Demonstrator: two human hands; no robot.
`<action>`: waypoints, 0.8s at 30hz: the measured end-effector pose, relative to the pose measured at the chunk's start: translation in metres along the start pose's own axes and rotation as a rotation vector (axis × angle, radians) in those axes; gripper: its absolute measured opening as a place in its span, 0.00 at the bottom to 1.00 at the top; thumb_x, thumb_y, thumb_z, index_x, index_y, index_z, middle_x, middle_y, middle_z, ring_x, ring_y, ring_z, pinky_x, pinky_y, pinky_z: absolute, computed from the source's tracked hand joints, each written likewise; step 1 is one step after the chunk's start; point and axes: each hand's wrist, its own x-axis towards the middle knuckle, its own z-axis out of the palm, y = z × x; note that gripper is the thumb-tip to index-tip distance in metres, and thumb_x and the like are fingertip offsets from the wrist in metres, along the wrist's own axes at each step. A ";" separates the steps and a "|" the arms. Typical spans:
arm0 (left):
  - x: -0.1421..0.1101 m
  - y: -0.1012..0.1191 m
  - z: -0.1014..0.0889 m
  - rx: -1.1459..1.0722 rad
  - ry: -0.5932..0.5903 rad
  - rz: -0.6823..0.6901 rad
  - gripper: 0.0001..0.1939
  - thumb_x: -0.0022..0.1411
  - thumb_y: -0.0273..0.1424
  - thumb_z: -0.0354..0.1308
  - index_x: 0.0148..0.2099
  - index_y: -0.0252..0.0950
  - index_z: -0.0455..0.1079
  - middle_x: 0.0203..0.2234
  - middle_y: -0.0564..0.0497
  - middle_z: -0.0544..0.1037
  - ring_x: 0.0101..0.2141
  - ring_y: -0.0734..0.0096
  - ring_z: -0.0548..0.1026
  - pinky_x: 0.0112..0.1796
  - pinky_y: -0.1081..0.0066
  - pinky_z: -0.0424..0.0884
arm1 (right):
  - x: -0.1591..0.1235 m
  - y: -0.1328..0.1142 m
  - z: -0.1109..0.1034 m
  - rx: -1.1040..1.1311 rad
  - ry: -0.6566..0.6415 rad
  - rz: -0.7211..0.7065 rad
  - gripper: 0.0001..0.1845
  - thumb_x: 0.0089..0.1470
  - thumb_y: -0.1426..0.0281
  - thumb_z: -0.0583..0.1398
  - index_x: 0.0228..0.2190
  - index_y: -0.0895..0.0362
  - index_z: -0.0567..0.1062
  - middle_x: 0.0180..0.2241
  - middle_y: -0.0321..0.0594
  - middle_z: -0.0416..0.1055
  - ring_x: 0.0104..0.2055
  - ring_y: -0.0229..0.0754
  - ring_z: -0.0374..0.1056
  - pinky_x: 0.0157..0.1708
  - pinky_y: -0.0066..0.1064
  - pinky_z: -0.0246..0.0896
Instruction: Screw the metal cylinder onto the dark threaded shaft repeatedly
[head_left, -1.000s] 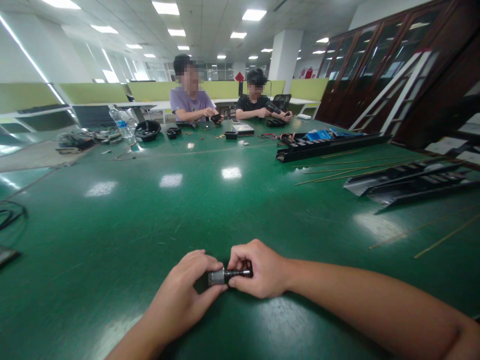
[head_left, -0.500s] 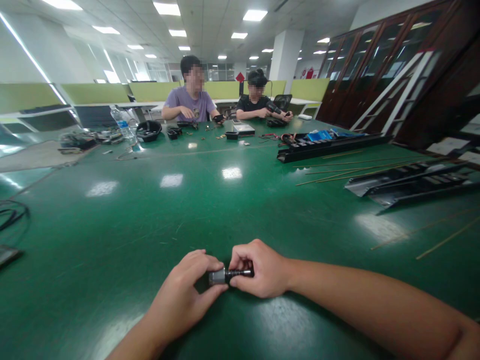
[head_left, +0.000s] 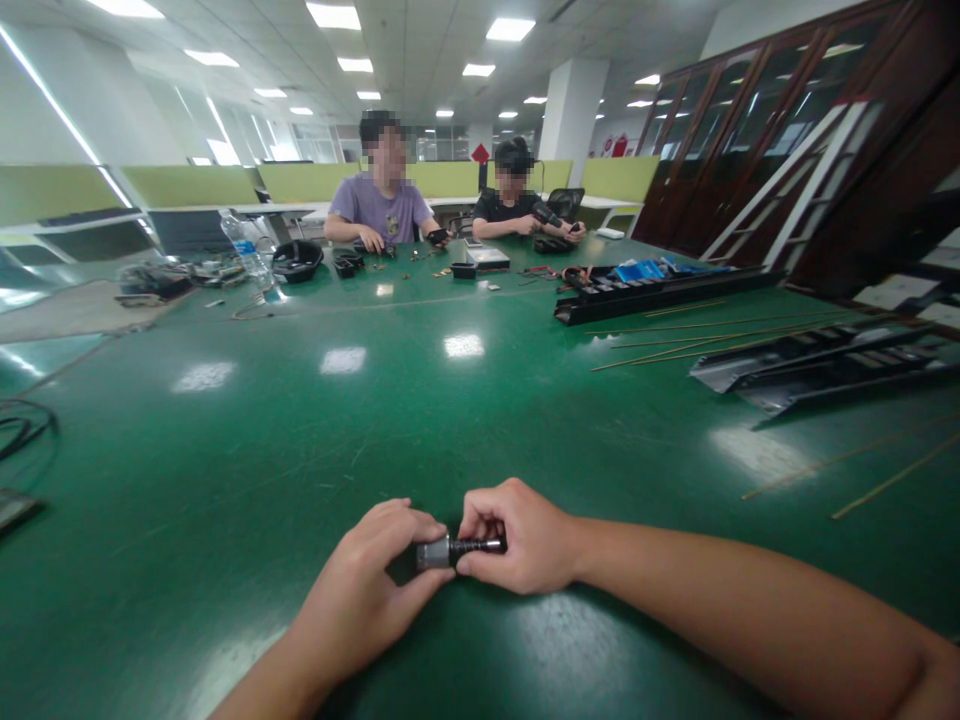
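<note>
Near the table's front edge lies a small grey cylindrical part with a black ridged shaft and a shiny tip (head_left: 435, 553), pointing to the right. My left hand (head_left: 382, 565) has its thumb and fingers closed around the grey cylinder end. From the other side, my right hand (head_left: 521, 535) pinches at the black shaft with thumb and forefinger. Some of the shaft and the tips of my right fingers are hidden behind the hand. What exactly the part is, I cannot make out. Both hands rest low, close to the green table (head_left: 300, 430).
Two people sit across the table, one in a purple shirt (head_left: 384, 205), one in black (head_left: 510, 205) holding a power drill (head_left: 547, 215). Black metal channels (head_left: 825, 370) and thin rods (head_left: 690, 350) lie to the right. A water bottle (head_left: 244, 245) stands at the back left; cables (head_left: 26, 425) lie at left.
My hands and the cylindrical part stay almost where they were. Across the table, the hand of the person in purple has shifted slightly lower.
</note>
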 end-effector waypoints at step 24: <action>-0.002 -0.002 -0.006 0.020 0.019 -0.020 0.12 0.59 0.29 0.64 0.45 0.41 0.69 0.38 0.52 0.79 0.42 0.65 0.78 0.55 0.53 0.69 | 0.001 -0.005 -0.002 -0.042 0.043 0.004 0.07 0.47 0.69 0.64 0.28 0.58 0.71 0.21 0.32 0.68 0.21 0.32 0.62 0.22 0.22 0.54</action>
